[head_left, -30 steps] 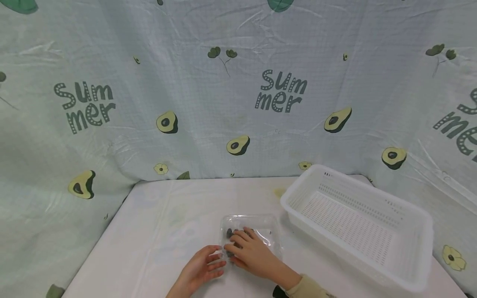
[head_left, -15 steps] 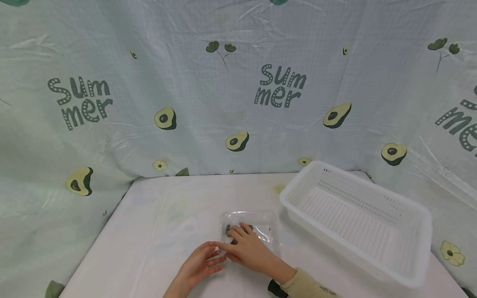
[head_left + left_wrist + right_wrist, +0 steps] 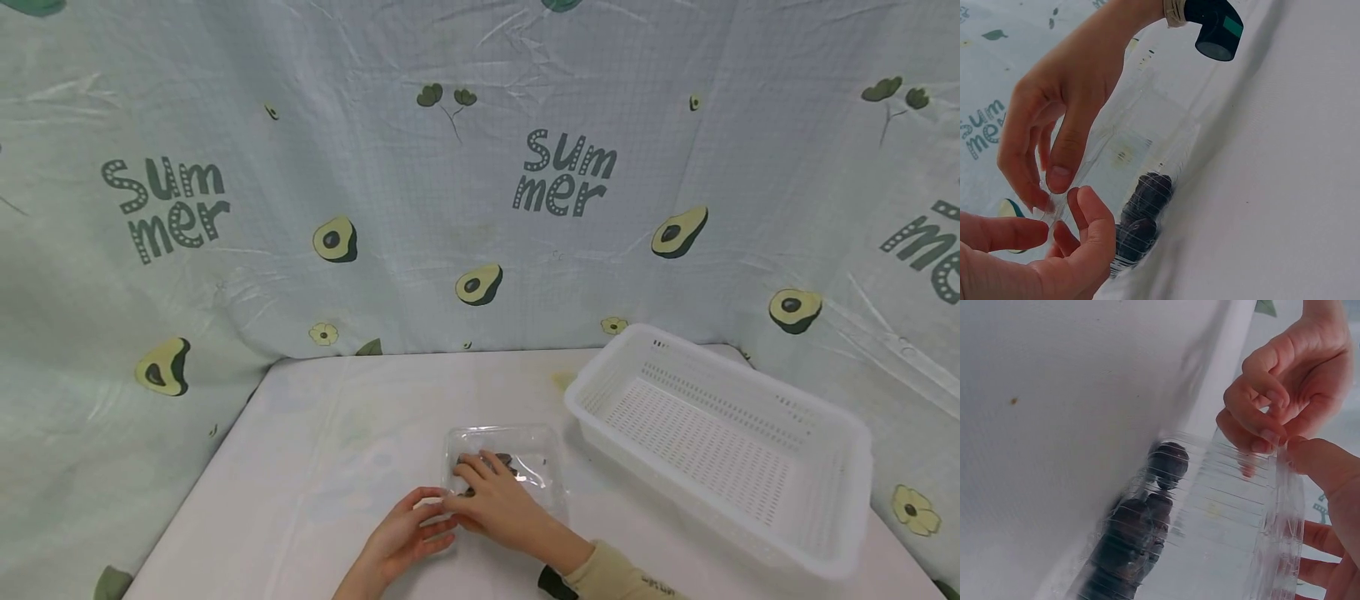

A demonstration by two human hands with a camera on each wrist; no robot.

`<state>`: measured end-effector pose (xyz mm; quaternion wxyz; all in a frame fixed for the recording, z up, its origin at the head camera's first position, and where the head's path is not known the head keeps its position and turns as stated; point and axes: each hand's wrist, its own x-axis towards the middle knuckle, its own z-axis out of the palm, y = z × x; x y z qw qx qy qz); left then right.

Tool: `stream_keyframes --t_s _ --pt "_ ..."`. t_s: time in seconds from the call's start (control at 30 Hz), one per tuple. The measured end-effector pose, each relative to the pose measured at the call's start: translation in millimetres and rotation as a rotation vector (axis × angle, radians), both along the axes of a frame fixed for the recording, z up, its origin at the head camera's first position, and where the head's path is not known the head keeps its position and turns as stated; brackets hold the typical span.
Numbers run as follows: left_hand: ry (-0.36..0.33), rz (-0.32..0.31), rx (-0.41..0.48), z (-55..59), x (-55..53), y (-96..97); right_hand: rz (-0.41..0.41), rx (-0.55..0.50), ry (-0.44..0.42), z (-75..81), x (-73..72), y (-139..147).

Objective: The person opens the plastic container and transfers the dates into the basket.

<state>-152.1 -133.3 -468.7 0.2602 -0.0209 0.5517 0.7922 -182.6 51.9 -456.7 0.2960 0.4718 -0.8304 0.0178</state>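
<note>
A clear plastic box stands on the table in the head view, with dark purple, rounded fruits inside against one side. My left hand is at the box's near left corner, its thumb and fingertips pinching the rim. From the right, my right hand reaches over the box, fingers spread across it and thumb at the same corner. Both hands' fingertips nearly meet at the clear rim in the left wrist view. The right hand covers part of the fruit from the head camera.
To the right stands a large white perforated plastic basket, angled across the table's right side. The table has a pale cover. Behind it hangs a printed cloth. A black wrist camera sits on my right wrist.
My right thumb has come left to the box's corner, against the left hand's fingertips. The left hand has stayed nearly in place. The head view has shifted slightly.
</note>
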Motion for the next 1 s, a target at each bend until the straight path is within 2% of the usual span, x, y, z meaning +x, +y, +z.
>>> stream_keyframes --t_s 0.23,0.43,0.73,1.0 --pt "-0.021 0.013 -0.014 1.1 0.2 1.6 -0.014 0.053 -0.022 1.5 2.7 1.5" --pt "-0.029 0.013 -0.015 3.1 1.3 2.3 0.005 0.07 -0.031 3.2 3.2 3.8" --pt "-0.041 -0.002 -0.02 4.5 -0.9 4.3 0.07 0.056 0.041 -3.8 -3.3 6.5" --pt "-0.005 -0.046 0.005 2.4 -5.2 1.7 0.15 0.013 0.08 -7.8 -11.0 7.5"
